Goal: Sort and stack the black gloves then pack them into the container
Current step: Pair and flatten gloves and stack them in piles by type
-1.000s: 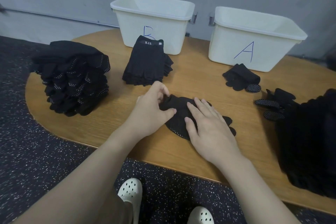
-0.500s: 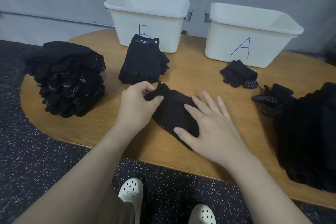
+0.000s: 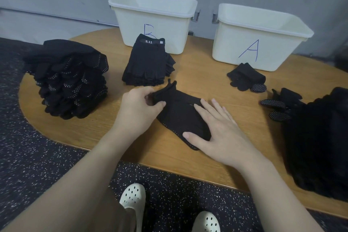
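A black dotted glove [image 3: 178, 113] lies folded on the wooden table [image 3: 207, 81] in front of me. My left hand [image 3: 137, 107] pinches its cuff end between thumb and fingers. My right hand [image 3: 218, 130] lies flat on the glove's near end, fingers straight, thumb along its edge. Two white bins stand at the back: bin B [image 3: 154, 22] and bin A [image 3: 258, 37]. A stack of fingerless gloves [image 3: 146, 64] sits before bin B. A small folded pair [image 3: 246, 77] lies before bin A.
A tall stack of dotted gloves [image 3: 66, 79] stands at the table's left. A large heap of black gloves [image 3: 316, 133] covers the right side, with loose dotted gloves [image 3: 276, 105] at its edge. My white clogs [image 3: 133, 198] show below the table's near edge.
My left hand has folded the glove's cuff over toward the left and now pinches it. My right hand slid nearer and flattened on the glove, covering its fingers.
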Tool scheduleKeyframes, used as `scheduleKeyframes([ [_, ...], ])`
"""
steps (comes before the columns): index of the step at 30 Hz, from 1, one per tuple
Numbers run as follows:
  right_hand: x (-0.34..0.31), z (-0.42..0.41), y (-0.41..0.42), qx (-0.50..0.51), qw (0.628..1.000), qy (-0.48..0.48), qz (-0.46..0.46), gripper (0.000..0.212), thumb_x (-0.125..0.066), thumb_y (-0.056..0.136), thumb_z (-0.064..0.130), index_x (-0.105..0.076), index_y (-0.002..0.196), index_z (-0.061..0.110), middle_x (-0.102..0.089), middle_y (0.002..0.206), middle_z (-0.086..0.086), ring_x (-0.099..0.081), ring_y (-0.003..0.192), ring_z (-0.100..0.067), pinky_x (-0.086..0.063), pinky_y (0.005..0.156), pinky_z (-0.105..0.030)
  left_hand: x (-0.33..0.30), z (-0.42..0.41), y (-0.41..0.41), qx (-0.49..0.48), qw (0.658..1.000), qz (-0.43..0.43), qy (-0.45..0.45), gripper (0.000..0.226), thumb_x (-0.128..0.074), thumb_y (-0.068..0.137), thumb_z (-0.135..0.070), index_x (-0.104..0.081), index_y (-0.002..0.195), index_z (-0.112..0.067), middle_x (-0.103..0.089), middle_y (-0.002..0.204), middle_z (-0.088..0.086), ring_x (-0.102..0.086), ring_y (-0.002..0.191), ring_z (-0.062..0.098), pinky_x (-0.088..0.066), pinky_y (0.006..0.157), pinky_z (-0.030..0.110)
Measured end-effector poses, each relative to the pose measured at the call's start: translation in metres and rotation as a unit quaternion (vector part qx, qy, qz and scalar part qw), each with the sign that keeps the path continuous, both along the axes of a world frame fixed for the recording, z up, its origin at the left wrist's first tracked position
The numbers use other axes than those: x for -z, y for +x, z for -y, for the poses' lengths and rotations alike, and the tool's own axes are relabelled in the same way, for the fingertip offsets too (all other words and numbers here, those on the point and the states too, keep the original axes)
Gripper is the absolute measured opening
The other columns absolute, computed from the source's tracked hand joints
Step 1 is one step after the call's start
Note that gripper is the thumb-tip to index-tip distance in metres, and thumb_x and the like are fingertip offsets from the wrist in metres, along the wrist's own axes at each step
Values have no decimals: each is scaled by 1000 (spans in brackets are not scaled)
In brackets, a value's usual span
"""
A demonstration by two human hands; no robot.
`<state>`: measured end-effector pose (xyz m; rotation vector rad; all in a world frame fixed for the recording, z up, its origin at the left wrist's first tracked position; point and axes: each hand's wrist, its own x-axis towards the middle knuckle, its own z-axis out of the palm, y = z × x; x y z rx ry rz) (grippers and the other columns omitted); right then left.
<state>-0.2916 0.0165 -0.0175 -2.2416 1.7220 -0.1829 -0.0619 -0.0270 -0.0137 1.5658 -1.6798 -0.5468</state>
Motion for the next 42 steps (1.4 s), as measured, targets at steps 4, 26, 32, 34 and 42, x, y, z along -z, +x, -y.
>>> scheduleKeyframes([
  [4, -3, -1, -7, 24, 1000, 7, 18, 103, -34, 79, 93, -7, 163, 40, 5, 169, 23, 20, 153, 1, 8, 127, -33, -5, -5, -7, 9, 997, 2, -81, 11, -78, 88, -21, -68, 83, -23, -54, 68, -15, -55, 67, 1, -41, 61, 8],
  [26, 1, -1, -26, 44, 998, 28, 31, 128, -33, 61, 104, -13, 165, 31, 1, 171, 16, 16, 156, -4, 5, 127, -34, 9, -35, -43, 192, 955, 164, -157, 22, -74, 87, -23, -78, 107, -16, -53, 87, -13, -48, 83, 7, -45, 69, 21],
  [32, 0, -2, -26, 44, 998, 29, 28, 126, -36, 63, 101, -14, 165, 29, 1, 172, 15, 14, 156, -5, 4, 128, -35, 9, -33, -45, 204, 945, 200, -159, 21, -70, 86, -29, -80, 101, -18, -57, 83, -12, -51, 82, 11, -29, 66, 9],
  [34, 0, -3, -27, 43, 998, 27, 30, 126, -35, 63, 101, -14, 165, 29, 2, 172, 15, 14, 156, -5, 5, 128, -35, 9, -32, -45, 206, 946, 197, -156, 23, -67, 87, -33, -80, 100, -19, -57, 82, -13, -49, 81, 9, -30, 66, 10],
  [42, -2, -3, -27, 45, 998, 36, 33, 125, -37, 64, 100, -13, 165, 30, 2, 172, 14, 12, 157, -6, 6, 127, -34, 9, -27, -36, 240, 962, 75, -111, 29, -53, 99, -30, -78, 110, -21, -66, 90, -17, -56, 92, 9, -44, 82, 23],
])
